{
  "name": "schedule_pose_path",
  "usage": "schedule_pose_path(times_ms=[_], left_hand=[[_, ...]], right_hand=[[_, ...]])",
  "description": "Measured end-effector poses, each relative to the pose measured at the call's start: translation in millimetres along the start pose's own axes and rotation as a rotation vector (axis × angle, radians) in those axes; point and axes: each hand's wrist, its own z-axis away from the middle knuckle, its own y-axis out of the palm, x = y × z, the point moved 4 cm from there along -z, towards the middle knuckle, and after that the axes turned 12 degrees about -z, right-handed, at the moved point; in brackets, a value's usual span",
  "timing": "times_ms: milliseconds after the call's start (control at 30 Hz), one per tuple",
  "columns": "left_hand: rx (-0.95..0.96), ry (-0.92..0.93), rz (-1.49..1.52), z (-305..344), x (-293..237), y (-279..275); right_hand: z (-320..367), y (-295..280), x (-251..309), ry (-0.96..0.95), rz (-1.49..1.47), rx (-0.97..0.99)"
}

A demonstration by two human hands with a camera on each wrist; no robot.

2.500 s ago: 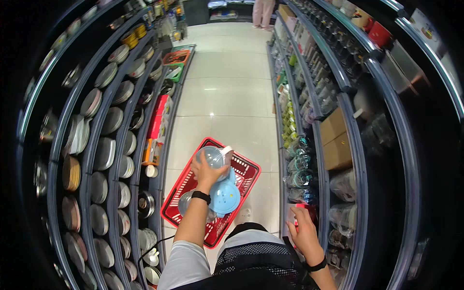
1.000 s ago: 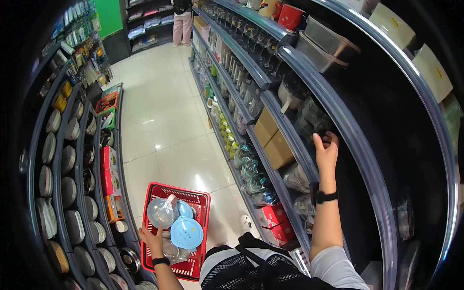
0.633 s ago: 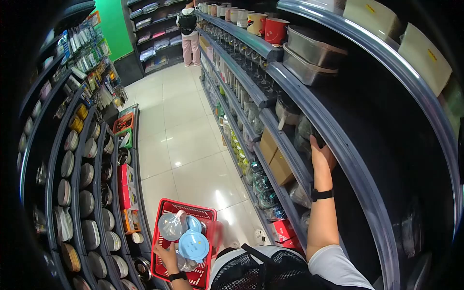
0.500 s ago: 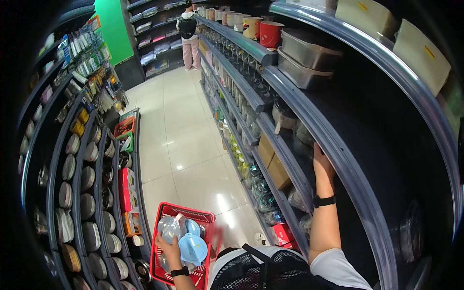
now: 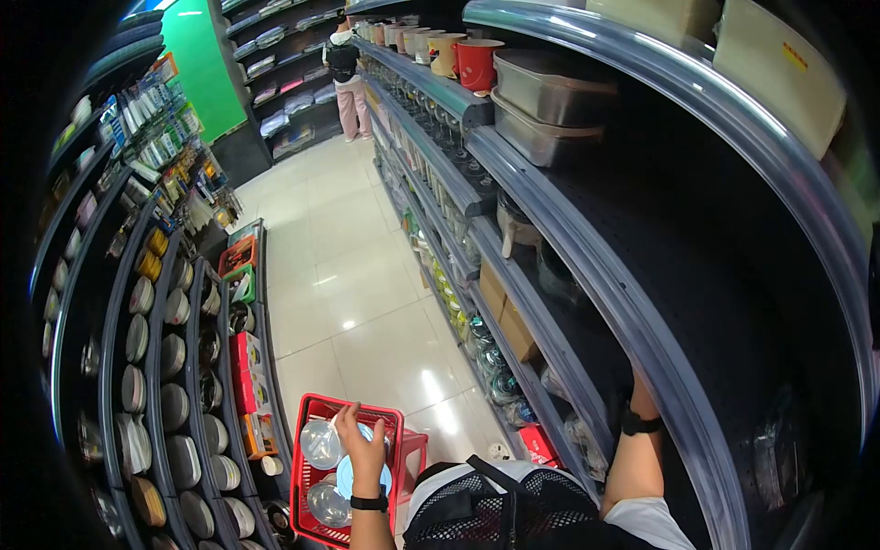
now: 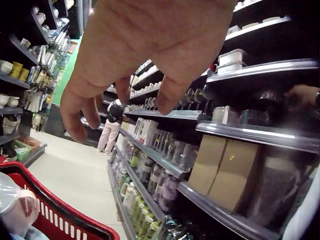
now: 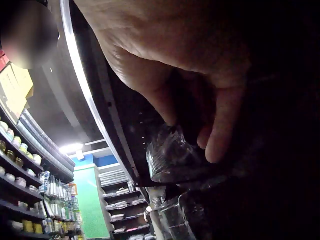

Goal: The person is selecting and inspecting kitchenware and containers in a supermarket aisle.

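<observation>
In the head view, the left hand is seen above a red basket that stands on the aisle floor. The basket's long axis runs along the aisle, parallel to the shelving on both sides. A clear round container lies in the basket just beside the hand, and a blue lid is partly covered by it. The right hand is reached into a dark shelf on the right. Only its back and a black wristband are shown past the shelf rail.

In the left wrist view, the left hand is shown from below with its fingers hanging loosely. Its grip is slack and nothing is held. The basket rim and the clear container are seen below it, apart from the fingers.

In the right wrist view, the right hand is bent downward, with its fingers curved over a plastic-wrapped clear item inside the shelf. The item lies directly beneath the fingertips. It cannot be told whether the grip has closed on it, nor which way its long axis runs.
</observation>
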Motion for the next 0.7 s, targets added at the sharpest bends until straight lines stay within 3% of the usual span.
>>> schedule_pose_path(times_ms=[67,133,200,267,333,367,400,500,700], left_hand=[[0.01,0.018,-0.022,4,-17,5],[0.053,0.126,-0.086,7,-40,11],[0.055,0.188,-0.094,10,-63,15],[0.212,0.112,0.158,12,-82,21],[0.233,0.134,0.172,13,-98,18],[0.289,0.145,0.209,12,-113,10],[0.341,0.153,0.245,12,-121,5],[0.352,0.176,0.288,11,-129,-15],[0.286,0.364,0.085,20,-121,-73]], right_hand=[[-23,10,1,0.164,-0.158,0.067],[4,-2,0,0.323,-0.32,0.137],[11,-4,15,0.285,-0.311,0.123],[20,-8,40,0.245,-0.301,0.111],[27,-16,73,0.252,-0.571,0.162],[31,-22,91,0.362,-0.597,0.246],[36,-20,103,0.35,-0.642,0.232],[46,-13,133,0.009,-0.553,0.384],[97,37,185,-0.167,-0.536,0.844]])
